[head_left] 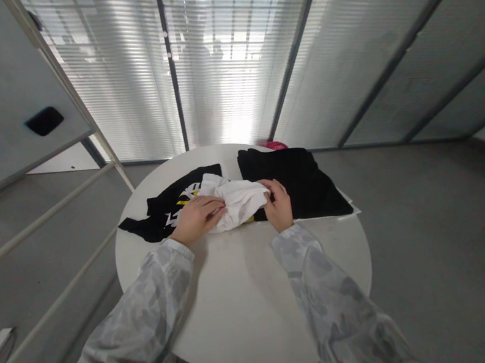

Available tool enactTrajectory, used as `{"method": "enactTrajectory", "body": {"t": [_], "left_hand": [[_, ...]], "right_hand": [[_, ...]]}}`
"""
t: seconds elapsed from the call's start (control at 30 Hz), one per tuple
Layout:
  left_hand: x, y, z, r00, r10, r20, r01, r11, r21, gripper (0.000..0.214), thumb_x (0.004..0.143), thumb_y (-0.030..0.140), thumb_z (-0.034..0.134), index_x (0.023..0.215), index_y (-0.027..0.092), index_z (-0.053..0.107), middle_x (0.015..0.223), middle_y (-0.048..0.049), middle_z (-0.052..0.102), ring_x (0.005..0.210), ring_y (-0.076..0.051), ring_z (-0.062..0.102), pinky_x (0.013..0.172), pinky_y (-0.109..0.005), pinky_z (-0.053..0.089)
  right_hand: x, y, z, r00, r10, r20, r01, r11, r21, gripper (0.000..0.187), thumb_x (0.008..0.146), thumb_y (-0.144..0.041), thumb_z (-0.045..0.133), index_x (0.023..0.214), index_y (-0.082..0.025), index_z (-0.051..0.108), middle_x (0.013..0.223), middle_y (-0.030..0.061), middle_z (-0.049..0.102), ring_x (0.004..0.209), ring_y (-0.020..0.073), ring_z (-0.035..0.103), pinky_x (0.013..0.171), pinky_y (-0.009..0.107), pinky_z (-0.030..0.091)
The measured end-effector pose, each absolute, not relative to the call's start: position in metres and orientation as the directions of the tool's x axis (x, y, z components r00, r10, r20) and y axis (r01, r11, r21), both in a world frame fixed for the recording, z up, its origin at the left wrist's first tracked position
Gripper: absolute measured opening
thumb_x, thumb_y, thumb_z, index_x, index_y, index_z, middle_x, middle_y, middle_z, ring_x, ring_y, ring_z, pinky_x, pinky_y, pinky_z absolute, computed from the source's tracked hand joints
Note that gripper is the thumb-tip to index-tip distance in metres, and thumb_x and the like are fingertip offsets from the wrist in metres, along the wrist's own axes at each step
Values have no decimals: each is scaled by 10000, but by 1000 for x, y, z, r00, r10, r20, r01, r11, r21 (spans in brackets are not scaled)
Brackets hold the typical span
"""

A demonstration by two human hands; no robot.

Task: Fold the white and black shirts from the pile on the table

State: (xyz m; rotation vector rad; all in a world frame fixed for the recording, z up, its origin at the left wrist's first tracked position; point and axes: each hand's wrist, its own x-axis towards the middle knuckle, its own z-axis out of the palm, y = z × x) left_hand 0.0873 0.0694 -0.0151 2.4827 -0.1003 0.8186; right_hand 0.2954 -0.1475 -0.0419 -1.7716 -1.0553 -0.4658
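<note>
A crumpled white garment (237, 202) lies near the far side of a round white table (244, 305). My left hand (197, 217) grips its left side, fingers curled into the cloth. My right hand (278, 203) pinches its right edge. Under and left of the white garment lies a black shirt with a white and yellow print (168, 209). To the right lies a folded black garment (303, 184), touching my right hand's back.
A pink object (274, 146) peeks out behind the folded black garment. A white sheet (347, 210) shows under its right corner. Glass walls with blinds (221, 55) stand behind the table. White rails (44, 221) run along the left; grey floor lies to the right.
</note>
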Motion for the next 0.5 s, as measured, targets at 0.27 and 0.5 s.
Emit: {"method": "enactTrajectory", "body": {"t": [0.27, 0.5], "left_hand": [[74, 78, -7, 734, 139, 664, -295, -816, 497, 518, 896, 681, 858, 1187, 254, 819, 1223, -128, 843, 1178, -334, 791, 1102, -500, 587], [90, 66, -12, 831, -71, 552, -337, -853, 398, 269, 1032, 511, 768, 1203, 326, 859, 1300, -95, 841, 1221, -298, 782, 1158, -503, 558]], "right_hand": [[294, -147, -35, 614, 286, 736, 781, -87, -618, 92, 982, -307, 635, 994, -240, 696, 975, 56, 741, 912, 243, 692, 884, 393, 596], [298, -150, -35, 622, 281, 731, 775, -91, -625, 126, 979, -320, 656, 972, -231, 746, 924, 42, 745, 852, 233, 680, 846, 386, 592]]}}
